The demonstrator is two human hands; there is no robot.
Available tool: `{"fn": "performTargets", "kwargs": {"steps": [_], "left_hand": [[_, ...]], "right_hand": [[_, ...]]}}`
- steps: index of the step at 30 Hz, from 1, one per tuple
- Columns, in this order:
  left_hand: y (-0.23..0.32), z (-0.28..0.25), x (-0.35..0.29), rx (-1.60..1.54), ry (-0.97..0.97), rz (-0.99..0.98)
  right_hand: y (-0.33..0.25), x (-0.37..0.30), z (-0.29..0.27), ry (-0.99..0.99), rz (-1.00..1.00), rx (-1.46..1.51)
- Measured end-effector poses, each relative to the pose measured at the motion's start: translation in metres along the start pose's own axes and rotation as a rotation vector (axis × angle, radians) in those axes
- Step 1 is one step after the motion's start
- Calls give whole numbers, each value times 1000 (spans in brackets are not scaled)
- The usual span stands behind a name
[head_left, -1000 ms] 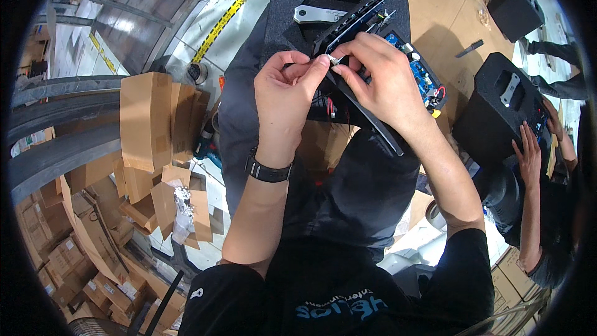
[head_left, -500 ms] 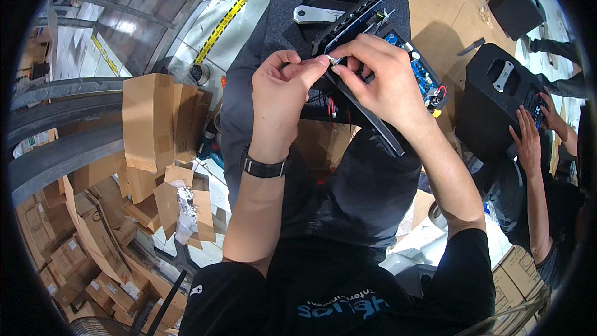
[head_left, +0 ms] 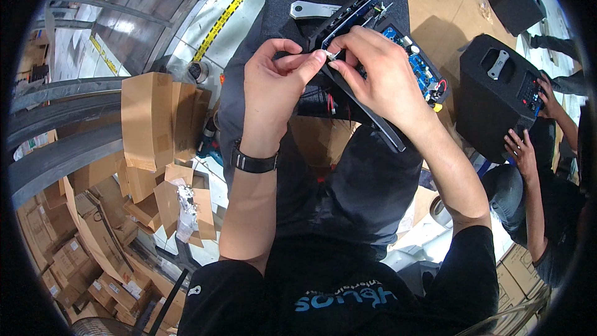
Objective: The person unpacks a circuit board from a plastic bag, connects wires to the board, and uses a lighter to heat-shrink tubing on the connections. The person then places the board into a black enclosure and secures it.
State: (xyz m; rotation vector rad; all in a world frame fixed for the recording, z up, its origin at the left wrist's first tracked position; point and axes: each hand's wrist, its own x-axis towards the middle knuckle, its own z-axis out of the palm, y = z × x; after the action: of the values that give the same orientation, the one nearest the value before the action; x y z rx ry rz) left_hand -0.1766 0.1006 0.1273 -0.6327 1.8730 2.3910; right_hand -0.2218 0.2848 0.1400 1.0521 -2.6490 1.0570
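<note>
A black speaker cabinet point(head_left: 280, 9) with a silver handle plate point(head_left: 314, 10) stands between my legs. Its black control panel point(head_left: 354, 12) is out of the cabinet and tilted over it, with a blue circuit board point(head_left: 423, 71) behind it. Above the panel, my left hand point(head_left: 273, 90) pinches a small white piece point(head_left: 328, 55) between thumb and forefinger. From the other side, my right hand point(head_left: 382, 78) is closed on the same piece, which looks like a wire connector. My fingers partly hide it. Thin red wires point(head_left: 331, 104) hang below the panel.
On the right a co-worker's hands point(head_left: 522, 149) hold another black speaker point(head_left: 491, 99). Cardboard boxes point(head_left: 146, 121) and an opened carton point(head_left: 202, 205) lie to my left beside metal rails point(head_left: 68, 130). Yellow-black tape point(head_left: 230, 15) crosses the tiled floor.
My left hand has shifted slightly left and up, both hands still at the white piece. At right, the co-worker's speaker has turned and one of their hands has moved lower on it.
</note>
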Motion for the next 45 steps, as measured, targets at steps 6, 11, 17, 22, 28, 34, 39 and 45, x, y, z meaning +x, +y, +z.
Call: {"fn": "performTargets", "kwargs": {"steps": [6, 11, 17, 22, 28, 34, 39, 45], "left_hand": [[-13, 1, 0, 203, 74, 188], [-33, 13, -10, 162, 143, 350], [-44, 24, -21, 89, 179, 384], [-45, 19, -14, 279, 212, 577], [-37, 11, -12, 455, 160, 672], [-30, 11, -12, 449, 127, 675], [-28, 12, -15, 421, 127, 635], [-32, 21, -20, 452, 189, 676]], "right_hand": [[-1, 0, 0, 4, -1, -13], [0, -1, 1, 8, 4, -24], [1, -2, 3, 25, 7, 25], [2, -4, 3, 42, -9, 37], [3, -6, 3, 80, 12, 95], [3, -5, 3, 77, -32, 82], [4, -4, 3, 36, 15, 26], [3, -4, 4, 26, -36, -35]]}}
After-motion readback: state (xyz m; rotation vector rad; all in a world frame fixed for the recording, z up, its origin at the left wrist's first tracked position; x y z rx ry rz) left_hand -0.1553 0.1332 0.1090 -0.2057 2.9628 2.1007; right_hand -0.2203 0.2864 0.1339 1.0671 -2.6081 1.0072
